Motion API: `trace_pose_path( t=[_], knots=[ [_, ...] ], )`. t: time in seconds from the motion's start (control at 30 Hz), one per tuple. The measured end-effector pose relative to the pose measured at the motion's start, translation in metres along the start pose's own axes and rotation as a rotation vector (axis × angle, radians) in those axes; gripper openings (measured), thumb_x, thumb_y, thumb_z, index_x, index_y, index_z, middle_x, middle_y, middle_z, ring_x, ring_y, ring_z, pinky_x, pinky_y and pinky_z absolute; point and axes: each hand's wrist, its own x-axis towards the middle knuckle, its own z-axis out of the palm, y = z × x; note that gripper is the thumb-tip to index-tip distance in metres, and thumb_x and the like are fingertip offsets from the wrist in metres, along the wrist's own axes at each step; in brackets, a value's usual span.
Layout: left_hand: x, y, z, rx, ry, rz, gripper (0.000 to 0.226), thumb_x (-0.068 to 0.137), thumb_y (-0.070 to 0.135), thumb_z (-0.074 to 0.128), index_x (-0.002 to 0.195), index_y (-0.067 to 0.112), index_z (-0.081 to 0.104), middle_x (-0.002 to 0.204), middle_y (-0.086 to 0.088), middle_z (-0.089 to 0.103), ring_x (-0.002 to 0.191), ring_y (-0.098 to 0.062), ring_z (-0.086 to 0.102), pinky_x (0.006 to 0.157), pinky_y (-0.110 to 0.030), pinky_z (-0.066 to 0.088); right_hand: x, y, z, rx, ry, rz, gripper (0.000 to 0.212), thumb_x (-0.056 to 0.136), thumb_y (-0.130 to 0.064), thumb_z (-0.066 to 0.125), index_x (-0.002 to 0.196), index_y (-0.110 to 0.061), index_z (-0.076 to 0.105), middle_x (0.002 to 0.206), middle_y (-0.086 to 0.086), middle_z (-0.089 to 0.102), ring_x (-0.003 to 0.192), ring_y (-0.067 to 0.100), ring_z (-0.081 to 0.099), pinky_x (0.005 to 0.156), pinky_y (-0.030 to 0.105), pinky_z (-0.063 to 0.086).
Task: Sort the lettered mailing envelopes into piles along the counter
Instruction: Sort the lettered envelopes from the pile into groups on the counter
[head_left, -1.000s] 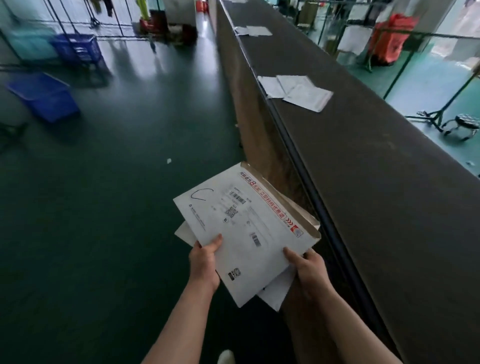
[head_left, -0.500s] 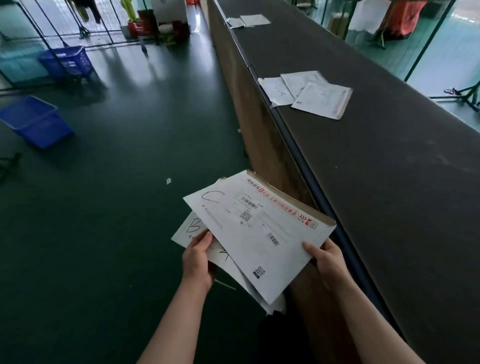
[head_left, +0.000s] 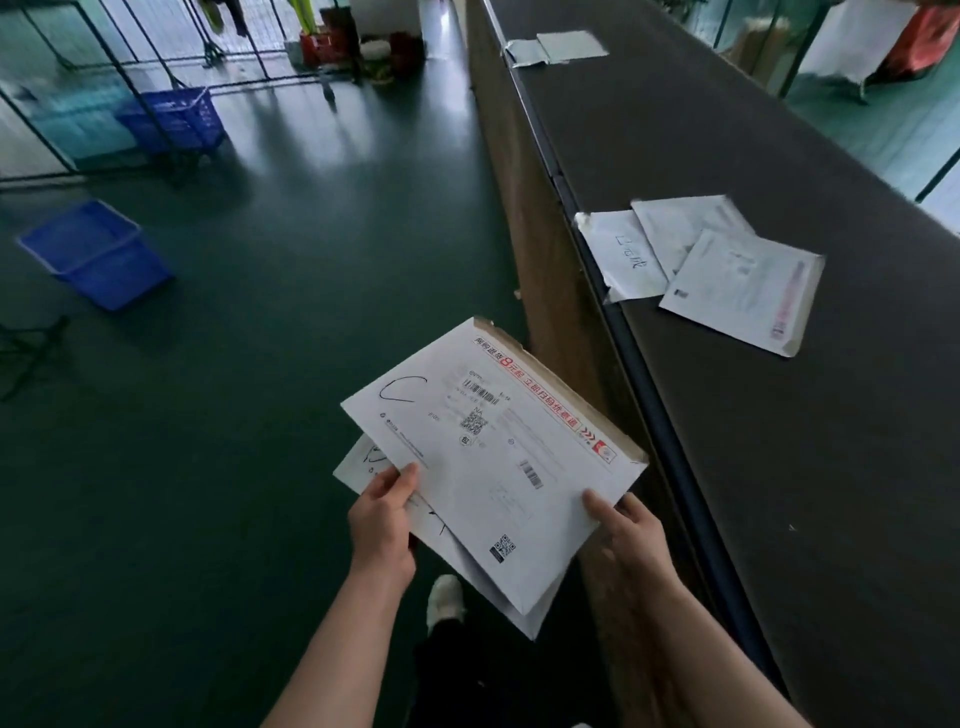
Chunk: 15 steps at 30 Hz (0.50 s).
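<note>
A white mailing envelope marked "C" tops a small stack held over the floor, left of the dark counter. My left hand grips the stack at its lower left edge, thumb on top. My right hand holds the "C" envelope at its lower right corner. A lower envelope with handwriting peeks out on the left. One pile of envelopes lies on the counter ahead, beside a white paper label at the edge. A farther pile lies near the counter's far end.
The counter's wooden side runs along my right. Two blue baskets stand on the dark green floor to the left, near metal racks. My shoe shows below the stack.
I have walked forward along the counter, so the nearer pile is closer. The top envelope has slid right, uncovering the lettered one beneath. Both hands keep their hold.
</note>
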Motion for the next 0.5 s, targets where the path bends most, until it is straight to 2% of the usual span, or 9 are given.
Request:
trace_pose_path(
  t=[0.03, 0.07, 0.13, 0.23, 0.3, 0.37, 0.5],
  knots=[
    [0.019, 0.004, 0.010, -0.015, -0.007, -0.013, 0.009, 0.092, 0.003, 0.069, 0.096, 0.009, 0.073, 0.104, -0.014, 0.076, 0.096, -0.030, 0.071, 0.089, -0.043, 0.056, 0.018, -0.002, 0.011, 0.026, 0.011, 0.032, 0.073, 0.064, -0.039, 0.095, 0.129, -0.025, 0.064, 0.125, 0.002, 0.073, 0.120, 0.031, 0.066, 0.107, 0.066, 0.044],
    [0.038, 0.011, 0.022, -0.016, -0.018, -0.028, 0.009, 0.092, 0.002, 0.068, 0.096, 0.009, 0.073, 0.106, -0.014, 0.075, 0.098, -0.031, 0.071, 0.092, -0.044, 0.056, 0.033, -0.006, 0.025, 0.084, 0.001, 0.055, 0.072, 0.066, -0.036, 0.094, 0.130, -0.025, 0.063, 0.126, 0.004, 0.073, 0.121, 0.034, 0.066, 0.106, 0.068, 0.045],
    [0.085, 0.030, 0.049, -0.011, -0.084, -0.049, 0.009, 0.092, 0.002, 0.068, 0.096, 0.009, 0.073, 0.109, -0.016, 0.075, 0.100, -0.032, 0.070, 0.095, -0.046, 0.055, 0.066, -0.024, 0.060, 0.155, 0.010, 0.061, 0.059, 0.078, -0.020, 0.086, 0.131, -0.017, 0.061, 0.123, 0.010, 0.074, 0.117, 0.039, 0.068, 0.104, 0.066, 0.048],
    [0.138, 0.060, 0.088, 0.036, -0.176, -0.082, 0.010, 0.091, 0.003, 0.069, 0.097, 0.009, 0.074, 0.106, -0.015, 0.076, 0.099, -0.032, 0.072, 0.092, -0.046, 0.056, 0.106, -0.066, 0.095, 0.127, 0.140, -0.007, 0.042, 0.088, -0.004, 0.075, 0.128, -0.007, 0.062, 0.115, 0.014, 0.076, 0.105, 0.039, 0.073, 0.098, 0.059, 0.055],
    [0.181, 0.086, 0.121, 0.048, -0.256, -0.096, 0.014, 0.090, 0.005, 0.072, 0.102, 0.011, 0.075, 0.105, -0.011, 0.078, 0.102, -0.032, 0.073, 0.094, -0.049, 0.057, 0.137, -0.106, 0.112, 0.095, 0.257, -0.069, 0.032, 0.091, -0.001, 0.071, 0.122, -0.004, 0.065, 0.109, 0.014, 0.077, 0.096, 0.035, 0.075, 0.085, 0.049, 0.060],
    [0.209, 0.105, 0.149, 0.072, -0.292, -0.066, 0.022, 0.089, 0.007, 0.073, 0.109, 0.017, 0.075, 0.108, -0.006, 0.077, 0.103, -0.028, 0.073, 0.095, -0.049, 0.057, 0.155, -0.140, 0.119, 0.058, 0.342, -0.138, 0.025, 0.092, 0.000, 0.071, 0.116, -0.004, 0.066, 0.107, 0.015, 0.077, 0.090, 0.032, 0.076, 0.078, 0.043, 0.061],
    [0.250, 0.130, 0.200, 0.075, -0.373, -0.057, 0.039, 0.088, -0.001, 0.071, 0.121, 0.020, 0.071, 0.121, 0.000, 0.070, 0.110, -0.026, 0.070, 0.098, -0.049, 0.057, 0.181, -0.190, 0.110, 0.156, 0.481, -0.199, 0.029, 0.093, -0.003, 0.071, 0.120, -0.011, 0.063, 0.112, 0.012, 0.076, 0.099, 0.034, 0.073, 0.089, 0.055, 0.059]
  ],
)
